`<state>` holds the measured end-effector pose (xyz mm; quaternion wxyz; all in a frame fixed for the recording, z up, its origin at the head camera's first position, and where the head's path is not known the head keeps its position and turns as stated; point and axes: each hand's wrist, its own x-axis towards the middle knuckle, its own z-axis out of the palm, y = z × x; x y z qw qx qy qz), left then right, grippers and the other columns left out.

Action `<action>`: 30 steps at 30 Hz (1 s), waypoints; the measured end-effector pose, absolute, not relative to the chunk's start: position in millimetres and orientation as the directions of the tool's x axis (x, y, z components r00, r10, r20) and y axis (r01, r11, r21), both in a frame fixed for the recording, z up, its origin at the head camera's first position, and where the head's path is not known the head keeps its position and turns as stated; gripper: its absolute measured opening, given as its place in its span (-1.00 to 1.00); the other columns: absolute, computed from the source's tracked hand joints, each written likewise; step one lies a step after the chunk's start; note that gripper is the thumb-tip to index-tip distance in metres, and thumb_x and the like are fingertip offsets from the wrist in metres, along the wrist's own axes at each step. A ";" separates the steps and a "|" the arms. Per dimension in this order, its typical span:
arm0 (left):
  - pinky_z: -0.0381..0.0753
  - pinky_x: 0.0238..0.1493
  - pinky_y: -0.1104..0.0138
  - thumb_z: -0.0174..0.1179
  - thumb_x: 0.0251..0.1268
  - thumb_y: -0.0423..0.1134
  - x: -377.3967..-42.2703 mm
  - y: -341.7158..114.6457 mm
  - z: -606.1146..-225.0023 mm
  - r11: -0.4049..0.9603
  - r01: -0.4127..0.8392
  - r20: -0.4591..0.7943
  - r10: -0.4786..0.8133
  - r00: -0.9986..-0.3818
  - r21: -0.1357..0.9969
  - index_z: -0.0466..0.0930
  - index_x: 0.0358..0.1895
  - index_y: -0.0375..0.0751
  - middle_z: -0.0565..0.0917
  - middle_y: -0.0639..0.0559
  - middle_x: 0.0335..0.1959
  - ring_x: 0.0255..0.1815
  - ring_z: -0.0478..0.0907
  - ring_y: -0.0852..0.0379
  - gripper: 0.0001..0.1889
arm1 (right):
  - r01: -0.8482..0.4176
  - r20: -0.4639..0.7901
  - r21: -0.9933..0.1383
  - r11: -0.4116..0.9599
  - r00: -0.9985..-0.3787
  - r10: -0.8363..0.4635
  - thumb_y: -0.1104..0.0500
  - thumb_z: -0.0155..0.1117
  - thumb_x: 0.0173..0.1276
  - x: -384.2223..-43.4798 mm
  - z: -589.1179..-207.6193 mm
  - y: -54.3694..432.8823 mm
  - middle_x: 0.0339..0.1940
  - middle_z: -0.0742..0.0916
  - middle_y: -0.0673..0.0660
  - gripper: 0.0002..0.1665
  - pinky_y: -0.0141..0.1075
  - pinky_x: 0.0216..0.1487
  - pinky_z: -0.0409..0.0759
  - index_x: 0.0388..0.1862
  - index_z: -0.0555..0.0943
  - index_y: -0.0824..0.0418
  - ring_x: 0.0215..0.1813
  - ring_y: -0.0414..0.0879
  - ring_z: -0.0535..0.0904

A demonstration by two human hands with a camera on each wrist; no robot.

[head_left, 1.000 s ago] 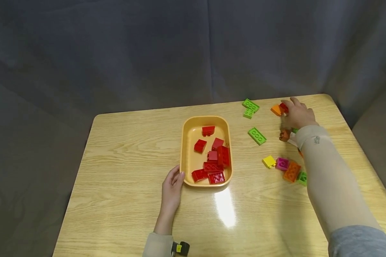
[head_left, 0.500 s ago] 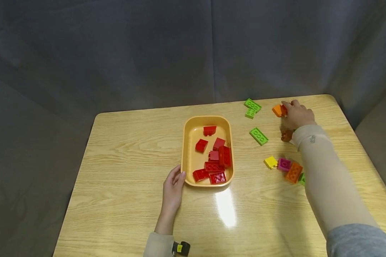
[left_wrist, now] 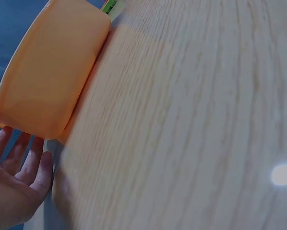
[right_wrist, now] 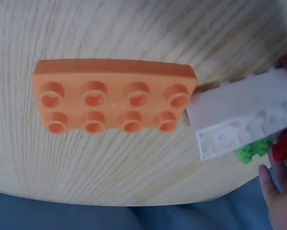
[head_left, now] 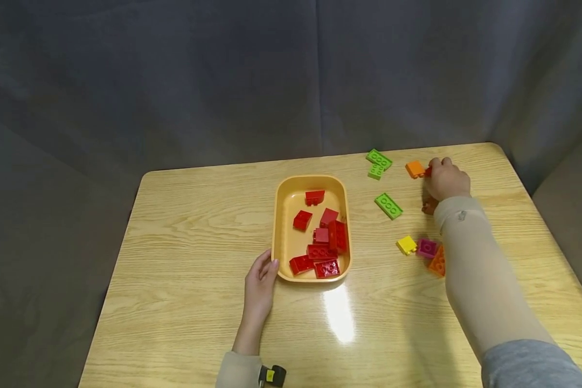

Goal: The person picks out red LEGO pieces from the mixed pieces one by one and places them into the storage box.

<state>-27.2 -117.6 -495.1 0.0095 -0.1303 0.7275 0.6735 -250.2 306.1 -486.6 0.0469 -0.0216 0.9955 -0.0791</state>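
My left hand (head_left: 259, 285) grips the near left corner of a yellow-orange tray (head_left: 279, 226), thumb at the rim and fingers against the outer wall (left_wrist: 57, 72). Several red toy bricks (head_left: 321, 235) lie inside the tray. At the far right of the table, my right hand (head_left: 448, 180) holds a red toy brick (right_wrist: 285, 147), mostly covered by the fingers in the head view. A small orange brick (head_left: 415, 170) touches or nearly touches it on the left. In the right wrist view a white brick (right_wrist: 244, 115) and a green brick (right_wrist: 251, 151) are close to that hand.
Green bricks (head_left: 388, 206) lie right of the tray. Nearer me are a yellow brick (head_left: 407, 245), a magenta brick (head_left: 427, 248) and an orange brick (head_left: 437, 262), partly behind my right sleeve. A brown brick (head_left: 429, 205) sits beside the right wrist. Dark curtain (head_left: 223, 81) hangs behind the table.
My right hand has drawn slightly toward me with the red brick. The small orange brick beside it has shifted and turned. My left hand stays on the tray.
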 end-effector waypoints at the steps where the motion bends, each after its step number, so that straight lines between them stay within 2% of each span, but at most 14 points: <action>1: 0.51 0.23 0.14 0.08 0.52 -0.31 -27.6 -117.8 -499.3 0.053 -0.201 -0.189 -0.178 -0.966 0.978 0.40 0.34 -0.39 0.54 -0.34 0.23 0.23 0.52 -0.18 -0.58 | -0.039 -0.076 -0.145 0.989 -0.996 -0.051 0.20 0.07 0.39 -249.7 -487.7 305.6 0.01 0.43 0.52 -0.48 0.26 -0.05 0.50 0.21 0.30 0.51 -0.04 0.43 0.47; 6: 0.50 0.24 0.17 0.10 0.53 -0.20 -30.0 -119.4 -521.0 0.054 -0.190 -0.178 -0.178 -0.968 0.980 0.40 0.37 -0.30 0.54 -0.27 0.25 0.24 0.52 -0.10 -0.55 | -0.051 0.009 -0.113 0.992 -0.999 -0.051 0.20 0.09 0.37 -249.4 -490.4 298.0 0.00 0.45 0.49 -0.51 0.23 0.00 0.45 0.18 0.35 0.48 -0.02 0.40 0.46; 16: 0.50 0.24 0.14 0.11 0.52 -0.18 -29.6 -124.7 -524.0 0.087 -0.171 -0.151 -0.193 -0.969 0.981 0.42 0.36 -0.29 0.57 -0.26 0.22 0.21 0.54 -0.10 -0.55 | 0.070 0.116 -0.334 0.940 -0.987 0.114 0.17 -0.09 0.43 -249.7 -484.9 267.7 0.10 0.46 0.44 -0.53 0.25 0.09 0.43 0.24 0.40 0.36 0.07 0.36 0.43; 24: 0.50 0.24 0.12 0.07 0.53 -0.30 -23.7 -120.0 -486.1 0.074 -0.205 -0.189 -0.178 -0.966 0.976 0.39 0.34 -0.44 0.55 -0.39 0.20 0.22 0.52 -0.21 -0.57 | -0.013 0.222 -0.400 0.916 -0.972 0.084 0.13 -0.08 0.50 -246.9 -473.8 242.8 0.17 0.50 0.39 -0.54 0.20 0.19 0.38 0.26 0.46 0.31 0.17 0.32 0.41; 30: 0.50 0.23 0.15 0.08 0.52 -0.31 -24.3 -118.9 -482.7 0.072 -0.211 -0.196 -0.177 -0.965 0.975 0.39 0.33 -0.45 0.54 -0.38 0.20 0.22 0.52 -0.21 -0.57 | -0.115 0.255 -0.408 0.906 -0.967 -0.008 0.15 -0.02 0.50 -239.4 -471.1 229.9 0.19 0.50 0.37 -0.56 0.16 0.25 0.34 0.27 0.47 0.31 0.19 0.29 0.39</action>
